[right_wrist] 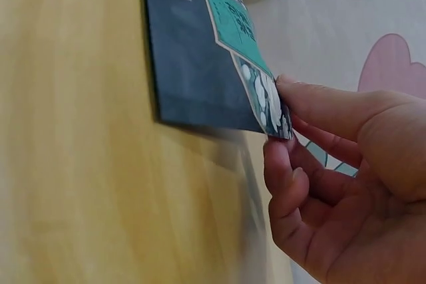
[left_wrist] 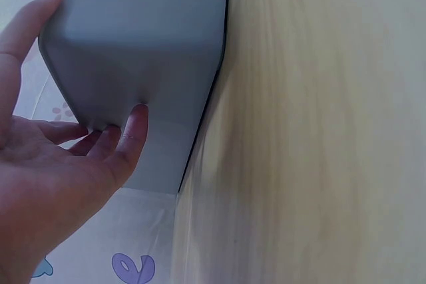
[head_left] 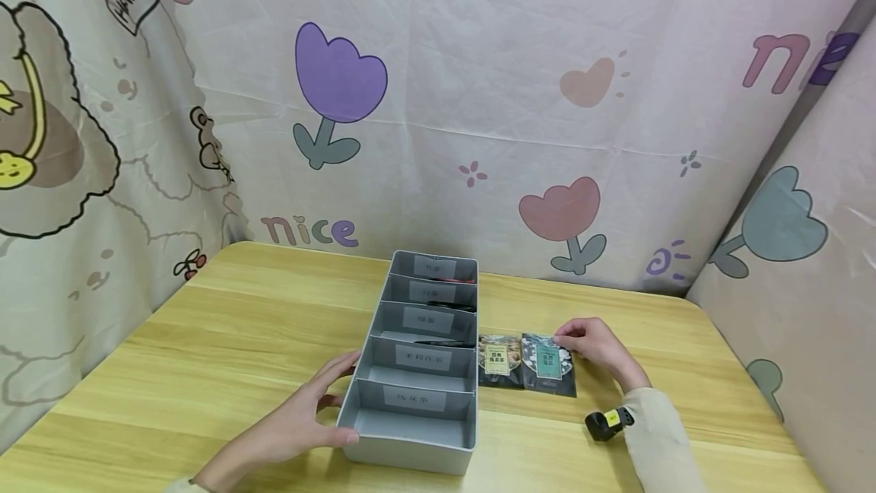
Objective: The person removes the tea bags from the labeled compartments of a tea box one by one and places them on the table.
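Observation:
A long grey organizer box (head_left: 404, 451) stands on the table, split into several labelled compartments. My left hand (head_left: 290, 421) holds its near left corner, thumb at the front rim and fingers against the side wall; in the left wrist view the fingertips (left_wrist: 138, 114) press the grey plastic. My right hand (head_left: 598, 347) pinches the upper right corner of a dark tea sachet with a green label (head_left: 549, 364) between thumb and fingers. That sachet is tilted up off the wood in the right wrist view. Beside it, against the box, lies a tea sachet with a yellow label (head_left: 498, 360).
Dark sachets (head_left: 445, 343) show in the middle compartments of the box, and a red-edged one (head_left: 455, 280) in the farthest. On the right sleeve sits a black device with a yellow tag (head_left: 605, 424). A patterned curtain (head_left: 438, 135) hangs behind the table (head_left: 205, 341).

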